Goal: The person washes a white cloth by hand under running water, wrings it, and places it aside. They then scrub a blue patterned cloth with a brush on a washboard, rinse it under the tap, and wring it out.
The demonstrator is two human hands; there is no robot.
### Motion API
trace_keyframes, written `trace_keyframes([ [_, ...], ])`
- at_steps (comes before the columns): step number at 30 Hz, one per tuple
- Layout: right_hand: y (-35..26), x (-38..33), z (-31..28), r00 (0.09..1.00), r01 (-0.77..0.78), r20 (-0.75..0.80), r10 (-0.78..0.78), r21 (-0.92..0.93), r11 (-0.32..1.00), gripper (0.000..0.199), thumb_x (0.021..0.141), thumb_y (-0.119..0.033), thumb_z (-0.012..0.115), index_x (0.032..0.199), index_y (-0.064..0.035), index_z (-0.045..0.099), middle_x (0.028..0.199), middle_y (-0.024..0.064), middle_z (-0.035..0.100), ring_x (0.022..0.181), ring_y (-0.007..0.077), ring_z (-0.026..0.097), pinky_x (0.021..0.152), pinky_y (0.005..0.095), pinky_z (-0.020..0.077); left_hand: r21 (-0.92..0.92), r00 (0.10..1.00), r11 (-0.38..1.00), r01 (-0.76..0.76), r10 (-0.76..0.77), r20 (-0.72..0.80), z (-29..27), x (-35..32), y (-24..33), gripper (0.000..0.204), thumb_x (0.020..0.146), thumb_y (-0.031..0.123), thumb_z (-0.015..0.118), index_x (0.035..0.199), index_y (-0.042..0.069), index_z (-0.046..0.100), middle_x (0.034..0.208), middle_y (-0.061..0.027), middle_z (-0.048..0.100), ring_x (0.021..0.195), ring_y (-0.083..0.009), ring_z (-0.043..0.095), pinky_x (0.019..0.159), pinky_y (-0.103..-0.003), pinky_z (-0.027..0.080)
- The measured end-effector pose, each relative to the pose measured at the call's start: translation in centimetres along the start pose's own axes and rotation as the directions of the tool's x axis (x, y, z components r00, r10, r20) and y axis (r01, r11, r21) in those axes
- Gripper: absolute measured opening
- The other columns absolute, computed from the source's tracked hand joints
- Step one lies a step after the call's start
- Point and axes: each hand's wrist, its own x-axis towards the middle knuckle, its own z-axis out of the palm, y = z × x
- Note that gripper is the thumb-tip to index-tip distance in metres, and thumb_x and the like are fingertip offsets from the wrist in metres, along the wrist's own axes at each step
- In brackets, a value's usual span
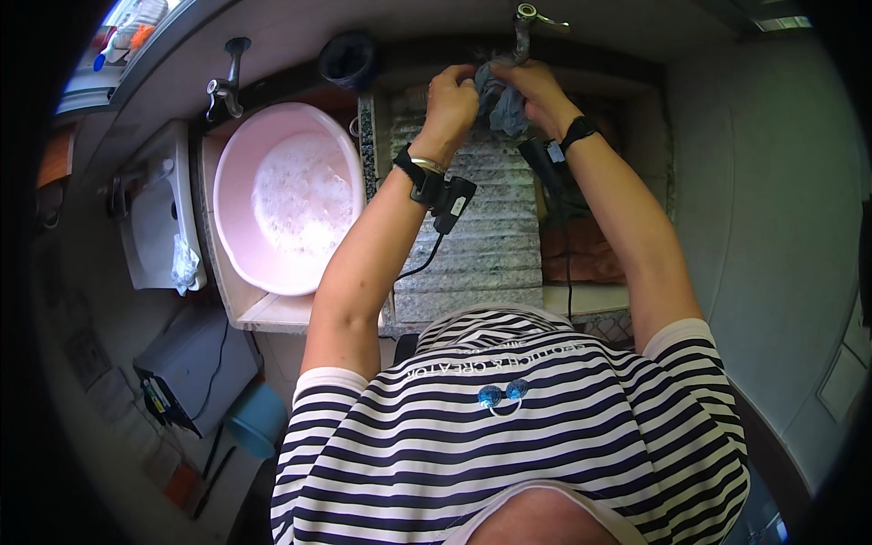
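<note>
A wet-looking grey-blue cloth [506,111] hangs bunched up beneath the right-hand tap [521,36], at the far end of the ridged stone washboard [477,259]. My left hand [449,107] is closed at the cloth's left side, its fingers curled in. On the other side my right hand [538,91] grips the top of the cloth close under the spout. Part of the fingers of both hands is hidden by the cloth and the backs of the hands. Each wrist wears a black strap with a small device and a cable.
Left of the washboard, a pink basin [227,195] holds foamy water. Behind it stand a second tap [234,77] and a dark round container [348,62]. Reddish-brown fabric [581,247] lies in the right trough. A white sink [163,222] and blue bucket [253,420] are further left.
</note>
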Motion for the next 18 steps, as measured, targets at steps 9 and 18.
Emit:
trace_keyframes([
  [9,-0.6,-5.4,-3.0,0.982,0.082,0.172,-0.079,-0.011,0.997,0.016,0.081,0.000,0.073,0.097,-0.0029,0.073,0.093,0.0037,0.070,0.086,0.0133,0.065,0.079,0.0271,0.0514,-0.413,0.851,0.746,0.522,-0.426,0.306,2.7,-0.9,-1.1,0.038,0.107,0.028,0.056,0.122,-0.006,0.063,0.114,-0.0174,0.066,0.097,-0.0283,0.066,0.080,-0.052,0.058],
  [18,1.5,-13.5,-5.9,0.917,0.034,0.375,0.137,-0.415,0.909,0.016,0.085,-0.010,0.076,0.097,0.0000,0.073,0.094,0.0021,0.068,0.092,0.0124,0.062,0.086,0.0286,0.0494,-0.559,0.871,0.673,0.484,-0.431,0.236,5.5,0.3,-2.1,0.019,0.088,-0.011,0.062,0.106,-0.013,0.067,0.097,-0.0191,0.071,0.082,-0.0303,0.072,0.069,-0.041,0.061],
])
